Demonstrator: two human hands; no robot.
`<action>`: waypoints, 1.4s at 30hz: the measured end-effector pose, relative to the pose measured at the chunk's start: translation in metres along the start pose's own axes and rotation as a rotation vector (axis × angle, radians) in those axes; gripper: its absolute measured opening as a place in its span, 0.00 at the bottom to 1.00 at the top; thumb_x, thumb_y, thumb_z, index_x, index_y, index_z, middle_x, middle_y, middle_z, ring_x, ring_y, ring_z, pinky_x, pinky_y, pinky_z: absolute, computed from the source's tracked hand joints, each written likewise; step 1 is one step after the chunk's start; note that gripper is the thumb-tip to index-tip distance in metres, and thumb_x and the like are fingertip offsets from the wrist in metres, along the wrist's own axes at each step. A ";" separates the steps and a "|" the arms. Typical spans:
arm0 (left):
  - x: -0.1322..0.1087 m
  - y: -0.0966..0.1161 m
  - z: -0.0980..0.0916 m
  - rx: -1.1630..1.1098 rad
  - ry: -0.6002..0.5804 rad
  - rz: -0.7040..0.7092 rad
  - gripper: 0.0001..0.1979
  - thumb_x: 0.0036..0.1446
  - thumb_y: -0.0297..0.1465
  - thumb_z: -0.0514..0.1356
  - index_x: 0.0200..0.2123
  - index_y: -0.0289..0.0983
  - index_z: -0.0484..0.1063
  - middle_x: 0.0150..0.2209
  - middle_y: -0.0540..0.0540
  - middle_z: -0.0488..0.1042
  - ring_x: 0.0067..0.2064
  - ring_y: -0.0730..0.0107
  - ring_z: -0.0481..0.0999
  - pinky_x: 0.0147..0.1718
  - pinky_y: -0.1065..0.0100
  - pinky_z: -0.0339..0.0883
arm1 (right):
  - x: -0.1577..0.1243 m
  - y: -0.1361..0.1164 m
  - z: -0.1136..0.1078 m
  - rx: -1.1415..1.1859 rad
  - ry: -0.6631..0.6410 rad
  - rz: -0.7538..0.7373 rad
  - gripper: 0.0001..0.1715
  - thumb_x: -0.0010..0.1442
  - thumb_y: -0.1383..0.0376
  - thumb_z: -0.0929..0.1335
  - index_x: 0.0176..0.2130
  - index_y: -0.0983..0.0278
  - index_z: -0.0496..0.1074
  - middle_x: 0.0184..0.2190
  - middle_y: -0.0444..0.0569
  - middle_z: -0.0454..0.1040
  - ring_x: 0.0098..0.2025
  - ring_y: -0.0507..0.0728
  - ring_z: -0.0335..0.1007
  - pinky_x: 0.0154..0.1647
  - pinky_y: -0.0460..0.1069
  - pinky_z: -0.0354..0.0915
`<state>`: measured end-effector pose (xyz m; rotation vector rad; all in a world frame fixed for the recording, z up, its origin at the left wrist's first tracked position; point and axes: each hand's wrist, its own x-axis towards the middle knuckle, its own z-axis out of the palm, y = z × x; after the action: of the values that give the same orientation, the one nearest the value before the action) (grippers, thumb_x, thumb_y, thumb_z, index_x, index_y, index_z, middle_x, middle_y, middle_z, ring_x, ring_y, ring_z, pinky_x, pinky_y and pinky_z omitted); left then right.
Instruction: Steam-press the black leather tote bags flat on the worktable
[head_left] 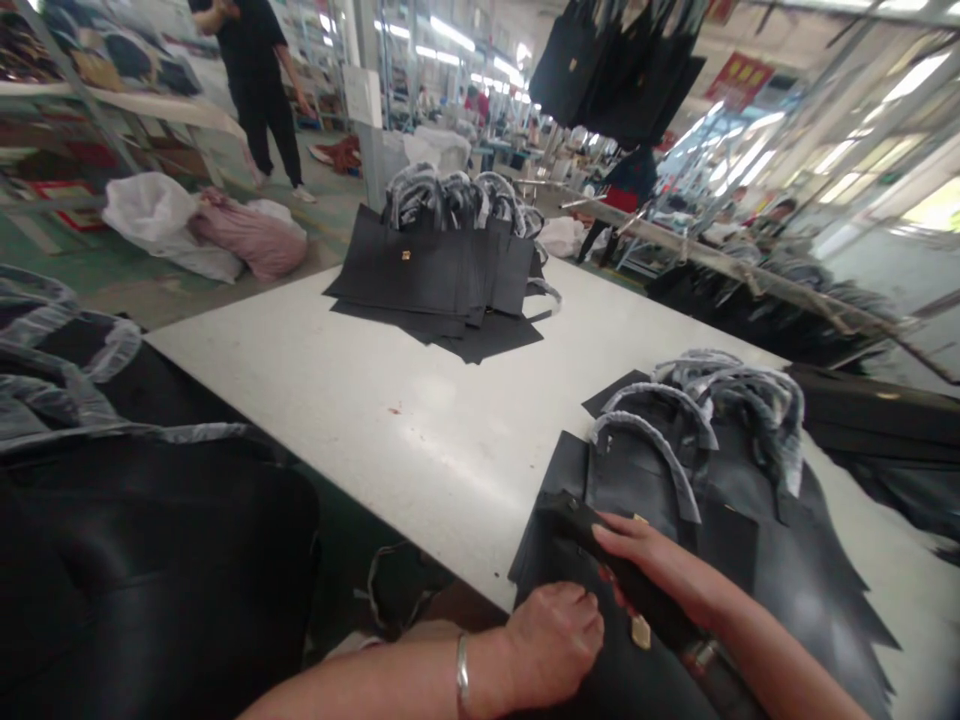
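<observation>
My right hand (652,560) grips the folded upper edge of a black leather bag (622,670), thumb on top and fingers partly hidden beneath. A gold metal fitting (640,632) shows on this bag below that hand. My left hand (555,640) is curled closed against the same bag; what its fingers hold, if anything, is hidden. Just beyond my hands, black bag panels (727,540) lie overlapped on the table, their handles (649,435) wrapped in clear plastic.
The white table (420,440) bears another pile of black panels (442,270) at its far end. More black bag material (150,570) sits at the lower left. Black bags (615,75) hang overhead. A person (259,80) stands beyond white sacks (169,220) at the left.
</observation>
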<state>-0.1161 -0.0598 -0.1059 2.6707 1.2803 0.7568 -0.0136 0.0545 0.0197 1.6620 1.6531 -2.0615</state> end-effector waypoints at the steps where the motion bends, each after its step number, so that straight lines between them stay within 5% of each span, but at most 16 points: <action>1: 0.000 0.000 -0.001 -0.001 -0.002 -0.009 0.06 0.59 0.28 0.54 0.36 0.31 0.68 0.36 0.43 0.70 0.40 0.64 0.68 0.41 0.65 0.62 | 0.003 -0.005 0.001 -0.012 0.000 -0.003 0.28 0.60 0.54 0.66 0.56 0.62 0.64 0.20 0.42 0.71 0.16 0.52 0.68 0.14 0.43 0.62; 11: 0.002 0.006 0.000 0.018 0.004 -0.004 0.06 0.58 0.27 0.54 0.34 0.31 0.69 0.34 0.43 0.69 0.39 0.64 0.68 0.38 0.64 0.62 | 0.001 -0.014 0.003 -0.086 -0.015 0.045 0.27 0.59 0.53 0.66 0.53 0.64 0.65 0.21 0.43 0.71 0.17 0.52 0.68 0.14 0.43 0.62; 15: 0.003 -0.007 -0.008 -0.031 -0.060 0.024 0.12 0.59 0.37 0.57 0.34 0.32 0.71 0.35 0.43 0.71 0.41 0.63 0.70 0.39 0.64 0.63 | 0.012 -0.030 0.014 -0.146 0.135 -0.054 0.28 0.61 0.55 0.65 0.56 0.65 0.63 0.19 0.41 0.69 0.16 0.53 0.67 0.14 0.44 0.61; 21: -0.006 -0.038 -0.042 -0.131 -0.144 0.177 0.25 0.58 0.49 0.54 0.55 0.44 0.64 0.59 0.48 0.63 0.61 0.55 0.57 0.58 0.44 0.45 | -0.009 -0.030 0.001 -0.084 0.276 -0.117 0.30 0.61 0.55 0.65 0.59 0.63 0.59 0.22 0.42 0.71 0.18 0.53 0.67 0.16 0.45 0.63; 24: -0.006 -0.020 -0.028 -0.060 -0.107 0.056 0.28 0.60 0.49 0.52 0.59 0.43 0.60 0.62 0.47 0.58 0.63 0.52 0.52 0.58 0.39 0.41 | -0.028 -0.011 -0.006 -0.028 0.295 -0.050 0.34 0.59 0.54 0.67 0.60 0.63 0.58 0.22 0.43 0.71 0.19 0.53 0.67 0.17 0.46 0.63; 31: 0.014 0.044 0.047 0.102 -0.045 -0.194 0.28 0.61 0.49 0.49 0.57 0.39 0.66 0.61 0.40 0.60 0.63 0.39 0.48 0.55 0.31 0.36 | -0.043 0.025 0.001 0.069 0.170 0.005 0.39 0.57 0.51 0.68 0.61 0.64 0.58 0.21 0.42 0.72 0.18 0.52 0.66 0.18 0.45 0.62; 36: 0.015 0.044 0.048 0.139 -0.076 -0.128 0.25 0.62 0.48 0.48 0.52 0.40 0.72 0.58 0.40 0.64 0.61 0.41 0.54 0.54 0.33 0.43 | -0.039 0.022 0.018 0.054 0.017 0.020 0.32 0.57 0.52 0.69 0.56 0.64 0.66 0.23 0.44 0.74 0.19 0.52 0.67 0.17 0.44 0.60; 42: 0.013 0.041 0.046 0.159 -0.019 -0.121 0.26 0.61 0.48 0.49 0.55 0.39 0.69 0.56 0.40 0.67 0.61 0.41 0.53 0.55 0.33 0.42 | -0.022 0.010 0.026 0.038 0.065 0.013 0.27 0.57 0.50 0.68 0.49 0.66 0.70 0.22 0.44 0.73 0.20 0.52 0.68 0.18 0.44 0.62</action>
<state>-0.0586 -0.0707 -0.1291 2.6810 1.5428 0.6372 -0.0162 0.0199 0.0252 1.7653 1.6267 -2.0673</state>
